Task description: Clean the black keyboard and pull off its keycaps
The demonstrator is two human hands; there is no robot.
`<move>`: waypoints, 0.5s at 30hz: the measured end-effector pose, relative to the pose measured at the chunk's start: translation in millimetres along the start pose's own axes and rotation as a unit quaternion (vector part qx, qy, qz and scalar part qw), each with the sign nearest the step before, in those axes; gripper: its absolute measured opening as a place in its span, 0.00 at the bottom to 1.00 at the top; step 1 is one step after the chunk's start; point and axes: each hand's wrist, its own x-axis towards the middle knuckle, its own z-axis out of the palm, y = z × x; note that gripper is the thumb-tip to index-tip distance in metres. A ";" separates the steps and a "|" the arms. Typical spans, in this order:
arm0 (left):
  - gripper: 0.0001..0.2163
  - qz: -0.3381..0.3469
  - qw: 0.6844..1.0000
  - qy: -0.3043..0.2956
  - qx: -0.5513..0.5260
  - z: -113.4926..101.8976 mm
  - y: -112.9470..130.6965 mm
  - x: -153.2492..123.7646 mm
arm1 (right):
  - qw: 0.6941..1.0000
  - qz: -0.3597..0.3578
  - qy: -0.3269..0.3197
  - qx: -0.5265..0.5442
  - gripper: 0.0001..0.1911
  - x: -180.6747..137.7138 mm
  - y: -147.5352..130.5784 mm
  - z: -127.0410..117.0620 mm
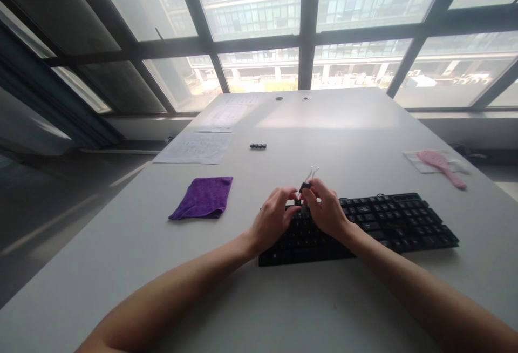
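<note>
Big windows, white table point(364, 121). My left hand point(274, 219) and right hand point(327, 211) both pinch a black wire-handled clip point(305, 185) over the far edge of the keyboard point(404, 223). I'd grip the body, not the wires, so it can't twist.

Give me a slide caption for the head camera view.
Right hand holds a wire-looped black tool over a black keyboard, left hand alongside.

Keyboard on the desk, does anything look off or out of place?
Nothing looks broken on the keyboard. The right hand holds a small wire-handled clip over its left keys, left hand touching it; oddly, a row of small black pieces lies apart, farther back.
</note>
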 end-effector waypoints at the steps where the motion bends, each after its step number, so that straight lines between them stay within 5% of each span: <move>1: 0.14 0.008 1.000 -0.002 0.007 -0.3 0.3 -0.3 | 1.000 0.006 -0.003 0.012 0.08 0.4 -0.6 -0.3; 15: 0.08 0.116 0.981 -0.024 0.154 -6.2 8.1 7.0 | 0.996 0.041 -0.024 0.079 0.10 5.2 1.5 -0.3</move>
